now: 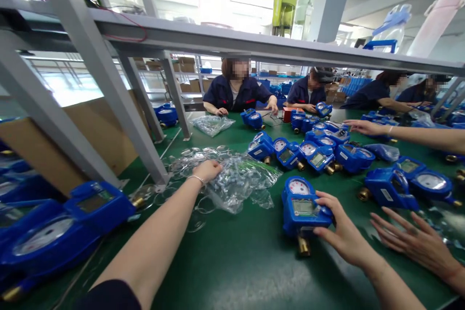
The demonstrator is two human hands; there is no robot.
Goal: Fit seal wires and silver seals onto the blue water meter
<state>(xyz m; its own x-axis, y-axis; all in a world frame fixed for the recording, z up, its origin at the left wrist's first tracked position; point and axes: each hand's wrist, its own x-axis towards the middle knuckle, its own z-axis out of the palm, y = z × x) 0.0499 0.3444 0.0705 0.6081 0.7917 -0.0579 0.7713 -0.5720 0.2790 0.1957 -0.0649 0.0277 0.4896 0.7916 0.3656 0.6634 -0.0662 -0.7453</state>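
Note:
My right hand (339,230) grips the right edge of a blue water meter (300,208), with fingers above and thumb below. The meter has a round dial, a small display and a brass fitting pointing toward me. My left hand (209,171) is at a clear plastic bag (236,184) of small greyish parts. Its fingers are curled together at the bag's left side, and what they pinch is hidden. Around that wrist lie several thin clear rings (198,220).
Several blue meters (317,155) cluster behind, and more lie at the left (54,237). A co-worker's hand (414,240) is close by on the right; another person's arm (417,133) reaches in behind it. Grey shelf posts (109,87) stand left. People sit across the green table (247,271).

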